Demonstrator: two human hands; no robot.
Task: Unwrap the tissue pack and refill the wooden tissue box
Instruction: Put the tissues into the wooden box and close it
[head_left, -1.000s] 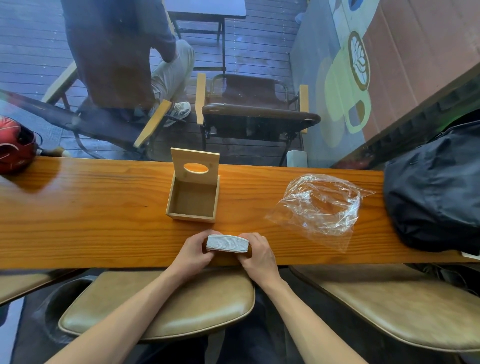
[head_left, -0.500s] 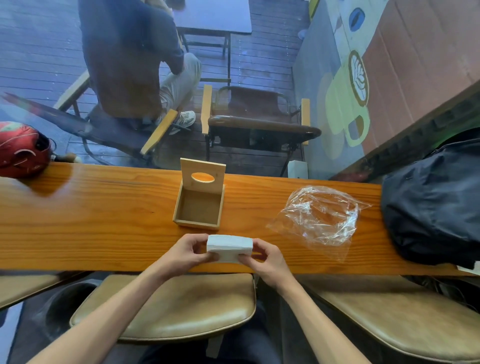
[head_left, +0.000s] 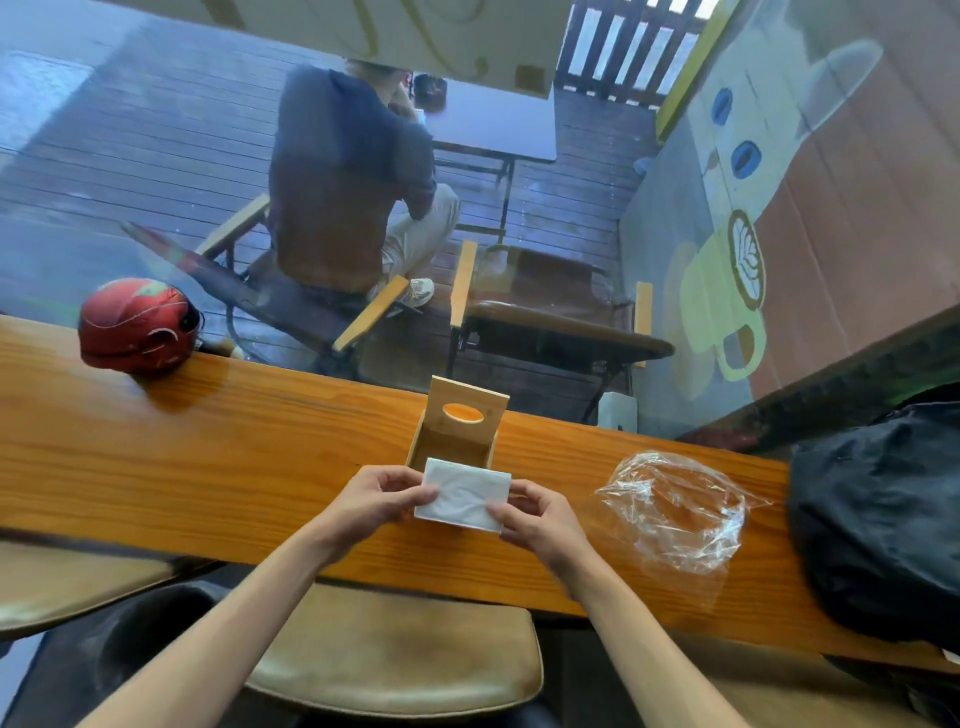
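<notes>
Red helmet (head_left: 136, 326), black bag (head_left: 883, 519), seated person (head_left: 348, 182), stool (head_left: 405, 649)

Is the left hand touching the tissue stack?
Touching. The head view shows the left hand with its fingers pinching the left edge of the tissue stack.

Your tissue stack (head_left: 462, 493) is sitting before the wooden tissue box (head_left: 457, 431); plastic wrapper (head_left: 675, 509) is lying right, helmet (head_left: 135, 325) far left.

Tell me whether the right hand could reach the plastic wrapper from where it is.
Probably yes: the plastic wrapper lies beside the right hand with bare counter between, but that hand is holding the tissue stack.
</notes>
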